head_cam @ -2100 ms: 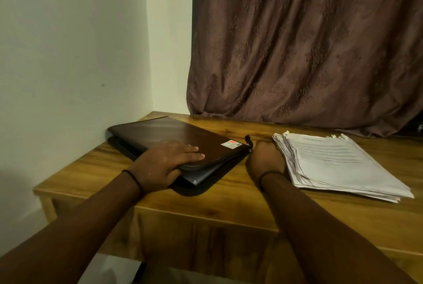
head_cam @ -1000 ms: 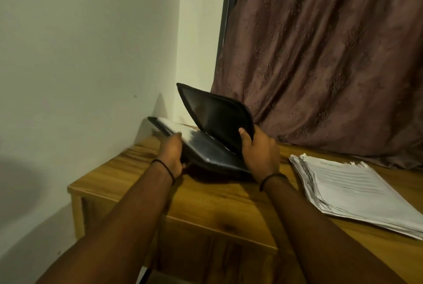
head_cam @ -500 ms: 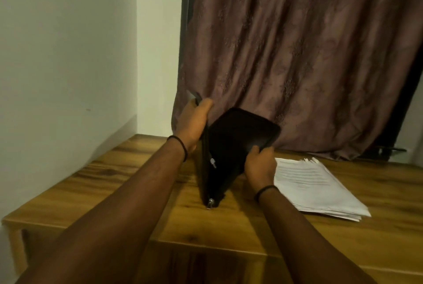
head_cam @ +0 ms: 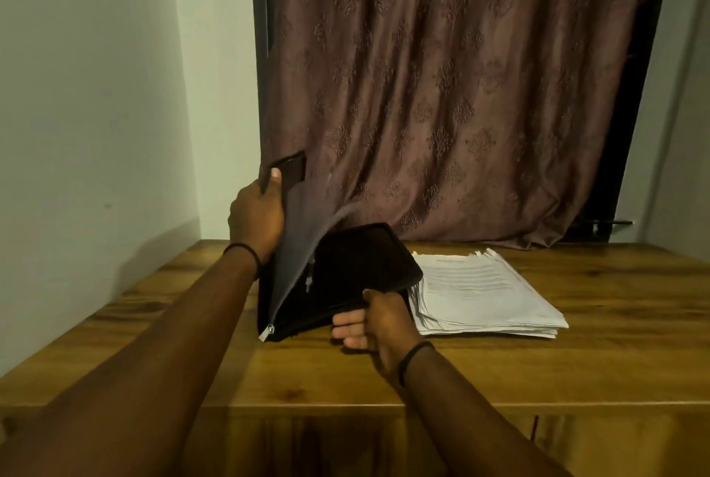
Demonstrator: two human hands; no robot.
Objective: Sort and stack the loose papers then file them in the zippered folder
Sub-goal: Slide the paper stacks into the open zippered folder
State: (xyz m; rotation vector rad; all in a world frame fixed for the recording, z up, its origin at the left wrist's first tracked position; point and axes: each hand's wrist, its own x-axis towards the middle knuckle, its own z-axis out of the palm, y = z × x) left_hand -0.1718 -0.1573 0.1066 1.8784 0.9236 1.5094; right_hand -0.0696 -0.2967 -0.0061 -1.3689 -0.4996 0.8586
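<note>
You've got the folder (head_cam: 357, 269) unzipped and open now. Two seconds ago it lay shut and flat, left of the papers (head_cam: 480, 292). It now stands on its spine just left of the papers, with the lowered cover reaching over their left edge. Your left hand (head_cam: 255, 219) clasps the top of the raised cover, thumb inside. Your right hand (head_cam: 378, 319) grasps the near edge of the lowered cover, thumb above and fingers beneath. A grey inner leaf (head_cam: 303, 246), blurred, flops between the covers. The papers remain outside with ragged edges, so squaring and filing them looks like what's left.
</note>
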